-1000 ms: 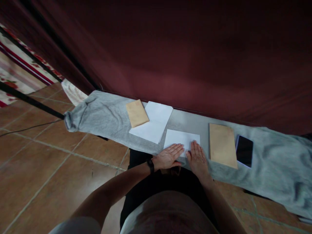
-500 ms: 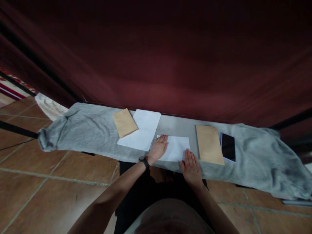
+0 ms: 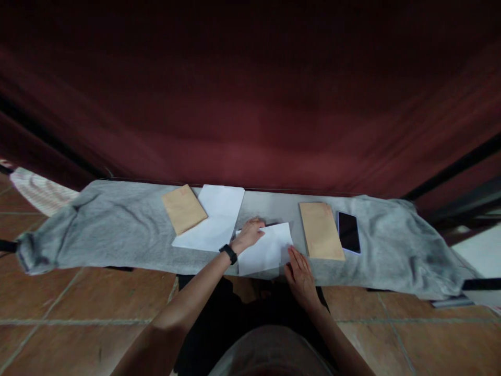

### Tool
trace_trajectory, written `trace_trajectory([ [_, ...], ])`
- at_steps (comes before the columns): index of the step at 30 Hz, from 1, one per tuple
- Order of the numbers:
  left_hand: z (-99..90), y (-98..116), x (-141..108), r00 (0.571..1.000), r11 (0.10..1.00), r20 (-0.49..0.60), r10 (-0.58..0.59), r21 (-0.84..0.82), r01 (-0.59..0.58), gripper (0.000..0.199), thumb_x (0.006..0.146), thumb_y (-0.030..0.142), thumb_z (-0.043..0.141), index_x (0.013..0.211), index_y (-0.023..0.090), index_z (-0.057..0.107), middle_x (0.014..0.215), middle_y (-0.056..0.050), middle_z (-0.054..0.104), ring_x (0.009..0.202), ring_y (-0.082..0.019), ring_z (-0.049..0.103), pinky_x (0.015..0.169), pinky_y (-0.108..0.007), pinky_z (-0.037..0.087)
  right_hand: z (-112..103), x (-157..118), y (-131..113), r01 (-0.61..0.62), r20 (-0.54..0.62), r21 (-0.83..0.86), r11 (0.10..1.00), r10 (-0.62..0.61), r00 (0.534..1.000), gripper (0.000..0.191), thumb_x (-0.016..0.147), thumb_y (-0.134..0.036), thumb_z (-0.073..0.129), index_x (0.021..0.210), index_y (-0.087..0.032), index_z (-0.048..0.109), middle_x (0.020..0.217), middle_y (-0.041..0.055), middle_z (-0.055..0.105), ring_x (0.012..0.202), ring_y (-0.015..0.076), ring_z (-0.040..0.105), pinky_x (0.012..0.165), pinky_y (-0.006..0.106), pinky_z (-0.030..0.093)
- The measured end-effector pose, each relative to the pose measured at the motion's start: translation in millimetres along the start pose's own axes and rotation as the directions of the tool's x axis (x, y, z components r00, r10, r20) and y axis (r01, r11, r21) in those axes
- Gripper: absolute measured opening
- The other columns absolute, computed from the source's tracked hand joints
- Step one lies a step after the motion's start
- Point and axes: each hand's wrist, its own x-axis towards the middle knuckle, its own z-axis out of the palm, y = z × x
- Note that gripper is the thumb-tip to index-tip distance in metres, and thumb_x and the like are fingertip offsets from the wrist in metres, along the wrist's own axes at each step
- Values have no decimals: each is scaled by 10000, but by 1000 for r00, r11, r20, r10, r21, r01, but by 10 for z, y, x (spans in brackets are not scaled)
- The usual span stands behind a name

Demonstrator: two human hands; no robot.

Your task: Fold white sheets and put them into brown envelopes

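Pinching the far edge of the sheet (image 3: 270, 253), the left hand (image 3: 250, 233) has its thumb on top and its fingers curled over the edge, which stands slightly raised. The right hand (image 3: 300, 271) grips nothing: its fingers lie extended side by side, the thumb a little apart, the tips at the sheet's right edge. The sheet lies between the two hands, on the grey cloth (image 3: 117, 230) over the surface. Just left of the left hand are white papers (image 3: 221, 214), with an envelope (image 3: 183, 210) overlapping their left side. Just right of the right hand lies a second envelope (image 3: 321, 232), and beyond it, right beside it, a phone (image 3: 349, 232). A dark watch (image 3: 228, 254) circles the wrist behind the left hand; past both hands hangs a dark red curtain (image 3: 250, 115).
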Motion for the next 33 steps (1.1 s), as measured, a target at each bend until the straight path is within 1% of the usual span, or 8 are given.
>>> trace_trajectory([
  [5,-236,114,-117,995,980,-13,95,-173,-95,121,914,225,580,958,189,687,935,-19,724,905,-193,676,838,-290,515,-136,171,2,-257,-74,434,864,318,945,702,972,-487,543,1582,-232,305,1587,132,419,1424,277,455,1104,466,471],
  [9,-553,340,-160,961,886,-195,195,-385,-258,138,935,298,588,970,199,678,1068,-61,736,1089,-228,664,1014,-369,478,-466,467,-101,-343,-11,689,638,483,876,605,900,-519,644,1415,-213,562,1263,106,704,1109,267,683,970,438,553],
  [11,-702,448,-168,925,861,-275,262,-367,-353,123,951,292,573,954,214,667,1115,-59,737,1254,-237,597,1170,-446,342,-664,609,-187,-325,-29,703,633,482,876,427,900,-508,644,1171,-189,730,1043,81,772,991,268,714,933,433,562],
  [15,-819,472,-227,874,884,-327,360,-180,-432,204,960,163,478,940,234,668,1211,-29,724,1412,-218,462,1247,-532,176,-938,746,-310,-36,-206,522,852,167,964,295,947,-387,580,1140,-260,763,1227,61,734,1216,274,632,1088,483,476],
  [18,-657,297,-371,895,931,-298,333,-48,-362,342,908,39,426,941,243,699,1252,-22,714,1407,-206,460,1219,-520,263,-895,661,-273,119,-143,332,936,-75,987,352,956,-271,510,1230,-301,729,1313,38,695,1299,256,582,1134,503,447],
  [23,-88,-83,-778,949,951,-100,298,-56,-305,361,866,28,528,1058,259,728,1335,-35,676,1368,-215,503,1142,-456,426,-486,254,-72,180,51,194,964,-193,980,542,889,-83,437,1312,-325,675,1330,14,687,1289,218,596,1097,468,511],
  [26,176,-207,-998,949,950,-112,293,-75,-302,392,881,33,525,1145,248,719,1331,-50,680,1322,-202,550,1129,-436,450,-294,45,-3,228,159,155,961,-252,955,656,821,-17,439,1366,-327,630,1386,5,651,1313,208,579,1121,478,496],
  [33,203,-215,-1199,922,922,4,386,-3,-386,617,805,-18,546,1343,276,618,1462,-41,587,1406,-182,482,1199,-445,369,-186,41,61,243,198,77,967,-254,947,750,778,59,377,1413,-279,588,1465,34,586,1370,196,525,1176,491,433],
])
